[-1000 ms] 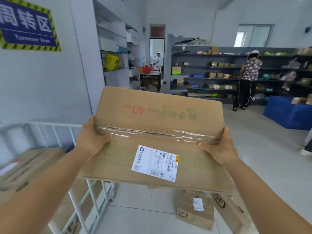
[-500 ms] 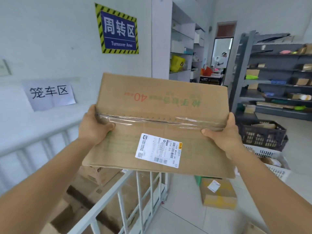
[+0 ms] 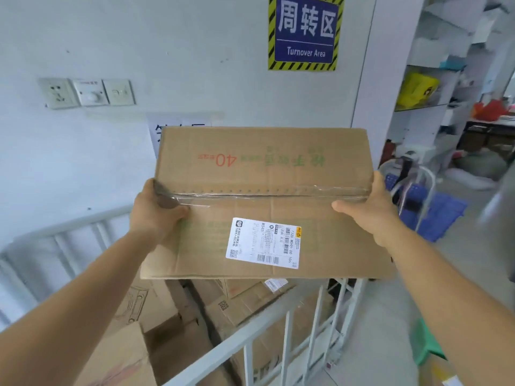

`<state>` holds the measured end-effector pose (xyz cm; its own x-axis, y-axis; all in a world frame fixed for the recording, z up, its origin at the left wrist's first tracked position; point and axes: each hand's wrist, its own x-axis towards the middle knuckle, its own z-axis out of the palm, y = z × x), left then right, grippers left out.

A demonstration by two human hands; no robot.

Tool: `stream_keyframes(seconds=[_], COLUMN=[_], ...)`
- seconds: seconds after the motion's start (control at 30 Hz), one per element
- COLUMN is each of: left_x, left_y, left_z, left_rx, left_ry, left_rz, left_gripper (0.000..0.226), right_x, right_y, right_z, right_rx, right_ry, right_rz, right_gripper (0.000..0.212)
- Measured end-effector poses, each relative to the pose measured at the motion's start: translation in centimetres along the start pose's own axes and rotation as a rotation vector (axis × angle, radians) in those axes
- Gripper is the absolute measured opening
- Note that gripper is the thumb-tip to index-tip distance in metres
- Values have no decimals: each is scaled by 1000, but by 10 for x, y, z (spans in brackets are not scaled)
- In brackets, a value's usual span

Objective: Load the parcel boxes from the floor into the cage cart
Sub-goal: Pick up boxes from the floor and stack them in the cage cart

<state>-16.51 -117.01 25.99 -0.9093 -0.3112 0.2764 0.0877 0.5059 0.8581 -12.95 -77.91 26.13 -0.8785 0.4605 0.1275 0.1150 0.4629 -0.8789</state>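
Currently both hands grip a taped parcel box [image 3: 262,201] by its ends, left hand [image 3: 156,215] and right hand [image 3: 370,210] with thumbs pressed on top, held above the cage cart [image 3: 250,338] already holding boxes.

Pale blue-white painted wall [image 3: 195,45] with a blue "Turnover Area" sign with yellow-black striped border [image 3: 306,32], plus 3 white switch and socket plates [image 3: 87,92] over to the left. White open shelving unit [image 3: 434,79] stands right, above pale grey floor [image 3: 390,316].
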Motion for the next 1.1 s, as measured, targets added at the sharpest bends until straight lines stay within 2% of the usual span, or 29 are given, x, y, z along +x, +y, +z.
stream_keyframes(seconds=[0.17,0.27,0.47,0.53,0.63,0.8,0.9,1.0,1.1], left_x=[10,13,19,26,36,44,45,44,41], left_y=[-26,-50,-94,-112,-138,-175,-193,-206,-216], left_z=[11,14,26,34,48,79,100,121,146], left_rx=[44,78,145,152,153,189,213,242,271], left_ry=[91,131,157,139,88,-2,-71,-134,-183], left_rz=[-122,-198,-315,-345,-403,-501,-554,-615,-668], left_gripper=[42,44,45,44,46,57,58,69,73], right_x=[58,89,127,137,154,173,181,197,206], right_y=[-9,0,16,23,38,69,94,129,147], right_z=[40,71,132,149,172,201,210,217,222], right_rx=[-68,-73,-154,-176,-234,-280,-346,-392,-413], right_ry=[-132,-204,-342,-372,-400,-477,-510,-552,-574], right_rz=[-68,-95,-71,-51,2,93,168,233,272], right_gripper=[117,100,120,125,122,124,136,141,134])
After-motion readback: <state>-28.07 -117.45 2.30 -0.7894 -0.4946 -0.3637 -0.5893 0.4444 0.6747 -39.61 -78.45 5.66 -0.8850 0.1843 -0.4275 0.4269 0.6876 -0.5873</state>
